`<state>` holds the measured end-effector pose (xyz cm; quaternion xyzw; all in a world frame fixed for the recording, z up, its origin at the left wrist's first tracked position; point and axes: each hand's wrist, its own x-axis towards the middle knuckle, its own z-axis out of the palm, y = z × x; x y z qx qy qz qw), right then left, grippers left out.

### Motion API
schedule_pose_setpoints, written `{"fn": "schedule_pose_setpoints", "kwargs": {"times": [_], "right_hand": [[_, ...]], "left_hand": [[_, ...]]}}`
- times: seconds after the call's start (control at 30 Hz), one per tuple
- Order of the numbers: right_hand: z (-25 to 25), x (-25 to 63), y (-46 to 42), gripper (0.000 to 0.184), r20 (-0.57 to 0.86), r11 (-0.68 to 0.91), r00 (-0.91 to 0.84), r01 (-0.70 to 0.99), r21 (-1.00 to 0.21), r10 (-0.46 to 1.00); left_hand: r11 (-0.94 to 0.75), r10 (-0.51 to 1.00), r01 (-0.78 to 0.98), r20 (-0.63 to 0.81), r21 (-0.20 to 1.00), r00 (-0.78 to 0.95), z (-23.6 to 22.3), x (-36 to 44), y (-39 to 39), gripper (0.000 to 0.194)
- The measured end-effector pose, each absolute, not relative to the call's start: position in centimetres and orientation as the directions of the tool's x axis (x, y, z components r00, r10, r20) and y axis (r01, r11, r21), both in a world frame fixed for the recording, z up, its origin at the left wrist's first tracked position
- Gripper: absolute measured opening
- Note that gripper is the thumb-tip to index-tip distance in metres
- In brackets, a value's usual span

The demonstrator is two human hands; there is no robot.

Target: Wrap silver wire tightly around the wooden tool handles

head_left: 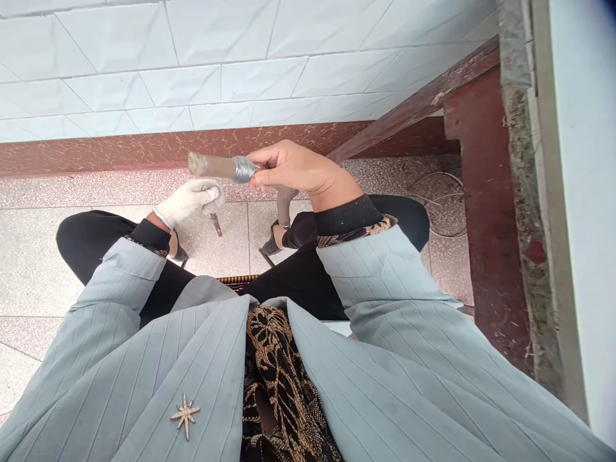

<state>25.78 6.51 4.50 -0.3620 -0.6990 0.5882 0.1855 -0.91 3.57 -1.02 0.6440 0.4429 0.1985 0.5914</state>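
Note:
My right hand is bare. Its thumb and fingers pinch a brown wooden handle near a band of coiled silver wire. The handle's pale, worn end points left. Beneath this hand a brownish rounded piece hangs down; whether it belongs to the handle I cannot tell. My left hand wears a white knitted glove and is closed, just below and left of the handle's end. A short reddish-brown stick-like end shows under its fingers; the rest of that thing is hidden.
A white tiled wall with a dark red base strip rises ahead. On the right stands a dark red wooden frame with a slanting bar. A loose pale cable lies coiled on the speckled floor.

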Motion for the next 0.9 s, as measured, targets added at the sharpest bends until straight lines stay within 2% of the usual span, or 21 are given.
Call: {"fn": "schedule_pose_setpoints", "kwargs": {"times": [0.07, 0.13, 0.23, 0.33, 0.4, 0.43, 0.5, 0.57, 0.67, 0.77, 0.9], "right_hand": [[4.1, 25.5, 6.6, 0.009, -0.156, -0.042, -0.555, 0.213, -0.976, 0.817], [3.3, 25.1, 6.9, 0.013, -0.172, -0.081, -0.441, 0.218, -0.973, 0.881], [2.1, 24.7, 7.5, 0.015, -0.179, -0.019, -0.317, 0.449, -0.893, 0.931], [1.1, 24.6, 7.9, 0.013, -0.228, 0.107, -0.340, 0.735, -0.669, 0.912], [1.0, 24.4, 7.8, 0.011, -0.334, 0.217, -0.442, 0.815, -0.538, 0.833], [1.0, 24.2, 7.6, 0.010, -0.403, 0.278, -0.513, 0.813, -0.511, 0.758], [1.3, 23.6, 7.0, 0.010, -0.502, 0.385, -0.656, 0.746, -0.544, 0.564], [1.6, 23.0, 6.4, 0.012, -0.532, 0.425, -0.756, 0.654, -0.626, 0.382], [2.0, 22.6, 6.0, 0.015, -0.507, 0.407, -0.825, 0.565, -0.718, 0.250], [2.2, 23.0, 6.2, 0.018, -0.440, 0.387, -0.858, 0.513, -0.766, 0.266], [2.7, 24.1, 6.6, 0.019, -0.302, 0.352, -0.841, 0.477, -0.805, 0.450]], "left_hand": [[0.114, 0.782, 0.349, -0.301, 0.930, 0.546, -0.8, -0.7, 3.4, 0.025], [0.124, 0.732, 0.384, -0.345, 0.915, 0.587, -0.4, -0.4, 3.1, 0.026], [0.100, 0.624, 0.442, -0.402, 0.891, 0.670, 0.3, 0.1, 2.6, 0.026], [0.023, 0.663, 0.467, -0.363, 0.884, 0.655, 0.7, -0.1, 2.7, 0.022], [-0.020, 0.742, 0.469, -0.301, 0.883, 0.599, 0.7, -0.7, 3.1, 0.021], [-0.033, 0.777, 0.472, -0.275, 0.881, 0.567, 0.7, -1.0, 3.3, 0.021], [-0.044, 0.819, 0.489, -0.249, 0.871, 0.517, 0.6, -1.5, 3.6, 0.020], [-0.050, 0.837, 0.508, -0.241, 0.860, 0.492, 0.6, -1.8, 3.7, 0.019], [-0.062, 0.855, 0.520, -0.224, 0.852, 0.468, 0.7, -1.8, 3.7, 0.019], [-0.050, 0.871, 0.540, -0.228, 0.840, 0.435, 0.6, -1.6, 3.8, 0.020], [0.057, 0.869, 0.507, -0.293, 0.860, 0.400, -0.5, -1.3, 4.3, 0.020]]}}
